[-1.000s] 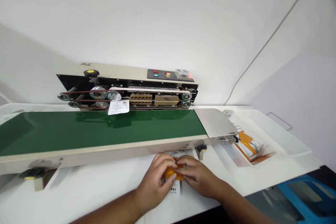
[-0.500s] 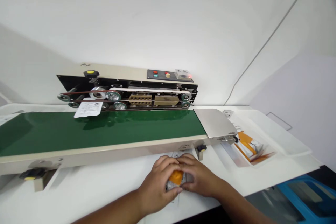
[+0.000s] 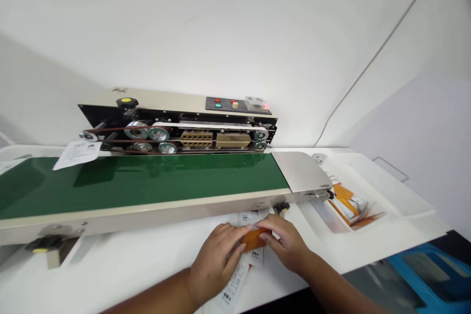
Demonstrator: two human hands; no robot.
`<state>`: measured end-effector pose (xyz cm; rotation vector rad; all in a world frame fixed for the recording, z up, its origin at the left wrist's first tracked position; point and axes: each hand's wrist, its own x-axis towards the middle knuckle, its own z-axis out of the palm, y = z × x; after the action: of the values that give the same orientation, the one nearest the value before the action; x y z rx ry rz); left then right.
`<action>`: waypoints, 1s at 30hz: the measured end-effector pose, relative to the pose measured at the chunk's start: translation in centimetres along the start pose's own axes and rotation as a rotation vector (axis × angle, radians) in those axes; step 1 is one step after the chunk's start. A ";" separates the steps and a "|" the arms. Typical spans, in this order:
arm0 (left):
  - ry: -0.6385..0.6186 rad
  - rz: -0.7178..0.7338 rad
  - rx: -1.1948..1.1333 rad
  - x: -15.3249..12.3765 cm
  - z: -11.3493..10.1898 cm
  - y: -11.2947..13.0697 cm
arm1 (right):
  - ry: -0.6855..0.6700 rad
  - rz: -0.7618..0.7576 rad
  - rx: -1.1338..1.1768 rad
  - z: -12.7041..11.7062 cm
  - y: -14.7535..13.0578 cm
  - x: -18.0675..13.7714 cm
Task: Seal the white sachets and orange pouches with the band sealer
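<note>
In front of the conveyor, an orange packet (image 3: 253, 239) is pinched between both hands. My left hand (image 3: 217, 257) grips its left end with thumb and fingers. My right hand (image 3: 285, 243) holds its right end the same way. Under and around the hands lie white printed packets (image 3: 235, 287) on the white table, partly covered by my fingers. Farther off, a white printed packet (image 3: 78, 153) hangs from the rollers of a band sealing machine (image 3: 198, 103), out over the green conveyor belt (image 3: 176, 176).
To the right, a white bin (image 3: 390, 191) contains orange and white packets (image 3: 348, 201). A blue crate (image 3: 430, 279) stands below the table at the lower right. Black knobs (image 3: 46, 244) stick out under the conveyor's front edge. A cable (image 3: 379, 54) runs down the wall.
The white packet in the sealing machine has travelled left along the belt. My hands have spread slightly apart, and the orange packet between them is flatter and more visible. More printed packets show underneath.
</note>
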<state>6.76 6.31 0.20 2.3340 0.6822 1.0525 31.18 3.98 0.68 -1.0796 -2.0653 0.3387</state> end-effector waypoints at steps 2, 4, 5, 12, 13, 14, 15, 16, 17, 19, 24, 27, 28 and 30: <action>0.014 -0.031 0.004 -0.1 0.2 -0.1 | -0.029 0.038 0.005 -0.4 -0.2 0.1; 0.015 -0.055 -0.008 -0.1 0.2 0.0 | -0.039 0.057 0.012 -0.8 -0.4 0.1; 0.016 -0.067 -0.014 0.0 0.2 0.1 | -0.038 0.059 0.013 -1.0 -0.4 0.2; 0.009 -0.125 -0.038 0.3 -0.1 0.9 | -0.138 0.128 -0.003 -2.1 -1.4 1.1; 0.000 -0.123 -0.040 0.2 -0.1 0.9 | -0.205 0.166 -0.005 -2.5 -1.7 1.4; -0.010 -0.118 -0.043 0.2 -0.1 1.0 | -0.282 0.203 -0.004 -3.1 -2.0 1.7; -0.017 -0.115 -0.048 0.2 -0.1 1.0 | -0.361 0.236 0.006 -3.8 -2.3 2.0; -0.020 -0.113 -0.056 0.1 0.0 1.0 | -0.430 0.276 0.042 -4.7 -2.5 2.4; -0.020 -0.116 -0.066 0.0 0.0 1.0 | -0.477 0.327 0.108 -5.6 -2.6 2.8; -0.017 -0.129 -0.096 -0.1 0.0 0.9 | -0.458 0.457 0.298 -7.6 -2.3 3.7; -0.024 -0.142 -0.167 -0.3 0.2 0.5 | 0.331 0.617 0.618 -11.3 0.3 7.5; -0.039 -0.157 -0.187 -0.2 0.2 0.3 | 0.582 0.646 0.738 -12.4 1.9 10.1; -0.040 -0.160 -0.190 -0.2 0.2 0.3 | 0.593 0.658 0.772 -12.5 2.4 10.8; -0.044 -0.162 -0.193 -0.2 0.2 0.3 | 0.577 0.678 0.816 -12.4 3.3 11.7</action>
<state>6.87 5.95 0.17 2.0934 0.7073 0.9482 38.19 13.87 13.18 -1.1238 -0.8540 0.9692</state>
